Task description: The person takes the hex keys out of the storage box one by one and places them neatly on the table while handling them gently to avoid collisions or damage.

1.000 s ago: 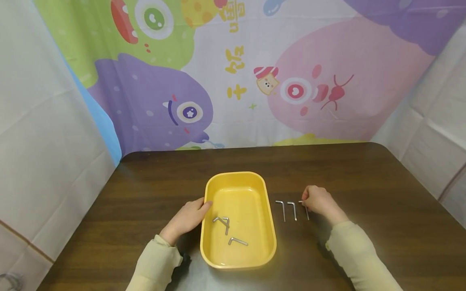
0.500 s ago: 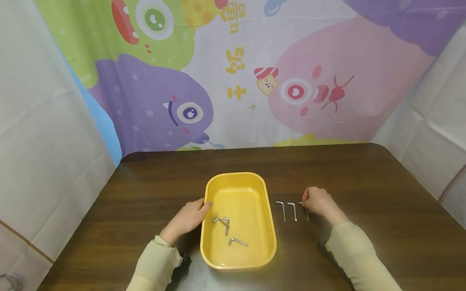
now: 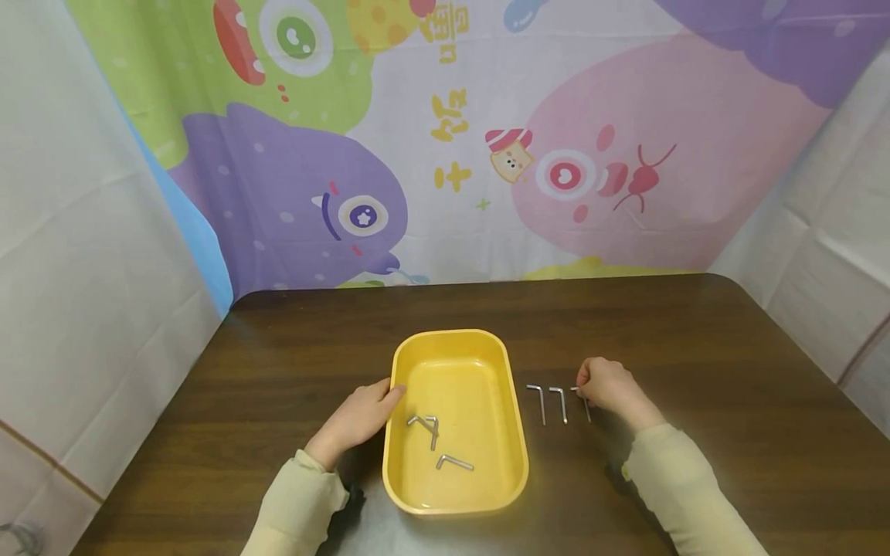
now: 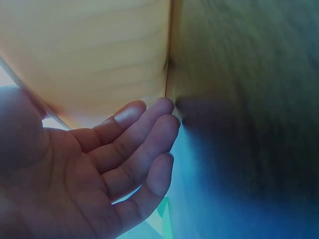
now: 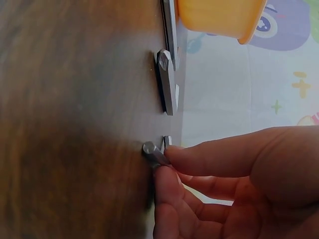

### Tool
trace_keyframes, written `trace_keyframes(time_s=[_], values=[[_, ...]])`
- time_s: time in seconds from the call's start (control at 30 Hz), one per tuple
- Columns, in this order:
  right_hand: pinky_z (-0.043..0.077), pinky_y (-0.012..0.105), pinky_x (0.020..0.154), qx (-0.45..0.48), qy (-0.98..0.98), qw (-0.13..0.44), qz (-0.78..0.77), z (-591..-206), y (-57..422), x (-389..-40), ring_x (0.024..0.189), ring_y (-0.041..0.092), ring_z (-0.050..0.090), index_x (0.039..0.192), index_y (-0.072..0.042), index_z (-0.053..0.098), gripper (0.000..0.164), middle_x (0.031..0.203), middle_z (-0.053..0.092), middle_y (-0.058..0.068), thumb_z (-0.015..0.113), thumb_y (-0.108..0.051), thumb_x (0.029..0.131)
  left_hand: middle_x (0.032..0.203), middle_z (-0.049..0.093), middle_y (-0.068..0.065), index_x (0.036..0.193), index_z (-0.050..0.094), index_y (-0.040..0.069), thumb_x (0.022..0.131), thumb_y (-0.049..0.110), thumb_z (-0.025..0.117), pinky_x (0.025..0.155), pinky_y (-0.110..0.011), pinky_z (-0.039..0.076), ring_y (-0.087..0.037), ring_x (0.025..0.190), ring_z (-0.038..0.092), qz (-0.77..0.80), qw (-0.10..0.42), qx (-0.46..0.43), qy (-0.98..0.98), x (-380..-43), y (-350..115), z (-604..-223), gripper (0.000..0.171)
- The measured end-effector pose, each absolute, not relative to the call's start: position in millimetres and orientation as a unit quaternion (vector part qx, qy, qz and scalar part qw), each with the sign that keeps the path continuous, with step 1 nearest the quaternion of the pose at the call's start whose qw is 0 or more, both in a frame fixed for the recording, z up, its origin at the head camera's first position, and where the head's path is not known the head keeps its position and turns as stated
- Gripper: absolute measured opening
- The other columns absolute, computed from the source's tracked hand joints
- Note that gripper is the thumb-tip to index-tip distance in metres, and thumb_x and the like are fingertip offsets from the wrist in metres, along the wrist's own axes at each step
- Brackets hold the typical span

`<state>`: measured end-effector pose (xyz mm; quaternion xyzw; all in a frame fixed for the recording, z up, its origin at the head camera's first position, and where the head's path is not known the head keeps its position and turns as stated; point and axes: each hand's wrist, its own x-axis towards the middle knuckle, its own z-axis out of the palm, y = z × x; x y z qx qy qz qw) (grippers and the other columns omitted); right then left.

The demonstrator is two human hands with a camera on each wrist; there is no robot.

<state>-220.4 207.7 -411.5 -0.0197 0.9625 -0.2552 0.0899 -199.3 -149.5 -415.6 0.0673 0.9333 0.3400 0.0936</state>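
Note:
My left hand (image 3: pixel 358 417) holds the left side of a yellow plastic tray (image 3: pixel 483 405), its thumb over the rim. In the left wrist view the fingers (image 4: pixel 154 134) lie by the tray's outer wall (image 4: pixel 99 55). My right hand (image 3: pixel 613 388) pinches a silver L-shaped hex key (image 5: pixel 156 154) between thumb and forefinger, low over the table. Just left of it, a second hex key (image 3: pixel 562 405) and a third hex key (image 3: pixel 541 405) lie side by side, short arms at the far end. Inside the tray, two hex keys (image 3: pixel 434 436) overlap and another hex key (image 3: pixel 455 462) lies nearer me.
The dark wood table (image 3: pixel 306 332) has rounded far corners. A printed cartoon cloth (image 3: pixel 459 232) hangs right behind its far edge. Pale cloth sheets (image 3: pixel 104 255) flank both sides.

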Motion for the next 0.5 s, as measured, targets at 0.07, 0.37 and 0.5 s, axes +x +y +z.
trace_keyframes(time_s=[0.07,0.37,0.5], values=[[0.039,0.029,0.054,-0.021,0.963,0.091,-0.254,-412.4,207.6,-220.2,0.055,0.013,0.056,0.074,-0.005,0.055,0.008,0.065,0.057,0.004,0.062,-0.004,0.078,0.093,0.064,-0.002,0.118,0.056,0.009,0.096,0.035,0.040,0.081,-0.039,0.045,-0.013,0.081,0.057,0.340,0.095,0.067,0.933,-199.1,-149.4,-415.8,0.037],[0.040,0.029,0.054,-0.020,0.963,0.094,-0.252,-413.4,206.9,-220.3,0.055,0.013,0.056,0.074,-0.004,0.055,0.008,0.066,0.057,0.004,0.062,-0.003,0.077,0.093,0.064,-0.002,0.118,0.056,0.009,0.096,0.035,0.040,0.080,-0.038,0.046,-0.013,0.080,0.057,0.340,0.096,0.069,0.933,-199.6,-149.7,-416.1,0.037],[0.040,0.029,0.054,-0.018,0.963,0.097,-0.251,-413.3,206.9,-220.6,0.055,0.014,0.056,0.074,-0.004,0.055,0.008,0.066,0.057,0.004,0.063,-0.003,0.077,0.091,0.064,-0.002,0.116,0.057,0.009,0.096,0.035,0.041,0.079,-0.038,0.046,-0.013,0.079,0.057,0.341,0.094,0.070,0.933,-199.5,-149.6,-415.7,0.037]])
